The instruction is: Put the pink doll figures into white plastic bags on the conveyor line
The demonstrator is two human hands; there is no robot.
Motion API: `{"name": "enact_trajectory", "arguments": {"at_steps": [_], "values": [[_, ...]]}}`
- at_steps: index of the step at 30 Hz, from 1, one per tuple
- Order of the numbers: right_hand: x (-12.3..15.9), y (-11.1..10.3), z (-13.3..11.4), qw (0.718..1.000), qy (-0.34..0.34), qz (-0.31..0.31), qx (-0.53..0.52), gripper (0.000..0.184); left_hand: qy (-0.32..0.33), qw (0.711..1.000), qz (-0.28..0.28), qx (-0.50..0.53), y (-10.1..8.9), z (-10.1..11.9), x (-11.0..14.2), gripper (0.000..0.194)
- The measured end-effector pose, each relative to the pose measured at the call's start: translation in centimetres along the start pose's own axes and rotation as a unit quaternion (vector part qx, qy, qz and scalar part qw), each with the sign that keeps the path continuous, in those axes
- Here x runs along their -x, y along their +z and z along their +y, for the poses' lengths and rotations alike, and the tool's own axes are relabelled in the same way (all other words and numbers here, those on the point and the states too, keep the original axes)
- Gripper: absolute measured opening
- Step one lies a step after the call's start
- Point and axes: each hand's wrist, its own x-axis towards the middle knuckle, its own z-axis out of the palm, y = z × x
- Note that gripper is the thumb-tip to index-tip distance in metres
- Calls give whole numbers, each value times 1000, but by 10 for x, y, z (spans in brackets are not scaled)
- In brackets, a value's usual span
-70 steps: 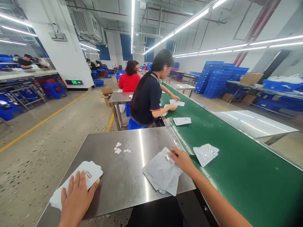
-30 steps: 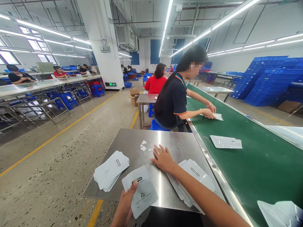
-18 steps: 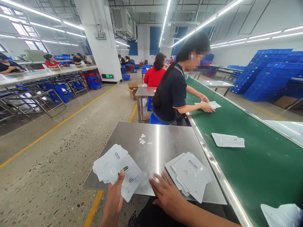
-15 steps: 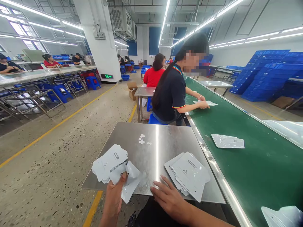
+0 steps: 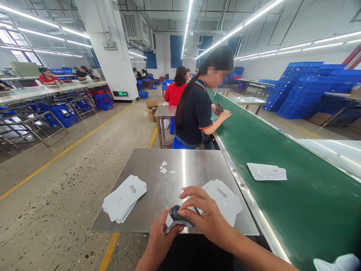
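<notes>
Holding a bent white-and-dark pouch point(image 5: 178, 218) over the counter's point(image 5: 153, 192) near edge: L hand point(image 5: 162, 234) clamps it btwn thumb & fingers; R hand point(image 5: 204, 212) pinches its glossy dark part w/ thumb & index, other fingers arched. L stack point(image 5: 124, 199) & R stack point(image 5: 225, 197): white pouches, dark rounded-box logo, brand txt too blurry to read; triangle mark on L stack's top one. White discs point(image 5: 163, 170) lie btwn & beyond.

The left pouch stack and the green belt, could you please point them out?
Left pouch stack point(image 5: 124, 201): head view, top pouch's face.
Green belt point(image 5: 296, 203): head view, bare surface near the middle.
</notes>
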Motion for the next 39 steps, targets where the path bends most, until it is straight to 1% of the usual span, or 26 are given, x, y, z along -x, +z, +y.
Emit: {"name": "enact_trajectory", "arguments": {"at_steps": [2,4,6,8,9,10,12,13,14,15,16,17,18,19,21,22,24,26,27,29,31,34,36,37,38,39], "values": [[2,-2,0,999,-20,-18,32,13,-7,1000,4,27,2,-2,-2,36],[5,-5,-2,997,-35,-30,67,20,-7,999,5,40,4,-2,-3,37],[7,-9,-6,993,-37,-46,99,20,4,999,6,31,5,1,-1,34],[9,-11,-9,988,-46,-72,125,19,20,1000,-8,22,6,11,4,26],[10,-11,-10,986,-57,-87,134,19,27,999,-32,26,4,17,7,23],[12,-12,-10,983,-66,-102,138,18,34,996,-74,36,0,23,9,22],[14,-16,-4,982,-61,-119,133,14,46,982,-172,67,-13,30,8,31],[16,-20,2,984,-42,-115,130,16,49,976,-198,76,-22,30,3,39],[17,-26,11,986,-10,-98,134,18,49,977,-195,69,-34,26,-3,48],[17,-33,21,986,36,-73,146,19,44,986,-153,42,-47,18,-12,54],[18,-42,33,981,89,-43,165,20,36,997,-72,-18,-60,7,-22,54],[18,-52,47,972,144,-14,187,23,19,993,24,-112,-72,-8,-32,56],[18,-62,61,957,196,9,213,27,9,972,93,-215,-83,-24,-42,63],[18,-72,76,941,241,24,238,31,6,945,128,-300,-92,-40,-50,69],[20,-88,105,911,297,35,285,40,8,906,135,-401,-103,-67,-61,62],[21,-93,118,900,310,38,305,44,15,893,132,-429,-105,-77,-63,56],[26,-98,140,888,319,37,329,49,35,878,136,-457,-105,-88,-62,46],[30,-97,153,890,305,30,337,47,53,868,152,-469,-104,-90,-57,44],[31,-95,157,894,285,30,345,45,61,865,159,-473,-104,-90,-55,44],[28,-87,157,902,214,42,373,42,82,858,172,-477,-106,-87,-52,43],[19,-75,148,911,124,60,389,39,119,853,178,-477,-112,-83,-50,42],[-6,-45,116,939,20,63,336,32,212,840,184,-464,-123,-74,-46,41],[-24,-19,87,961,-38,39,273,30,283,837,181,-431,-127,-62,-39,41],[-32,-4,73,968,-68,20,242,31,313,843,172,-402,-127,-55,-33,40],[-38,9,59,971,-99,-4,218,34,330,856,159,-365,-126,-47,-26,39],[-43,22,47,972,-123,-32,200,39,324,879,139,-322,-123,-39,-19,37]]}}
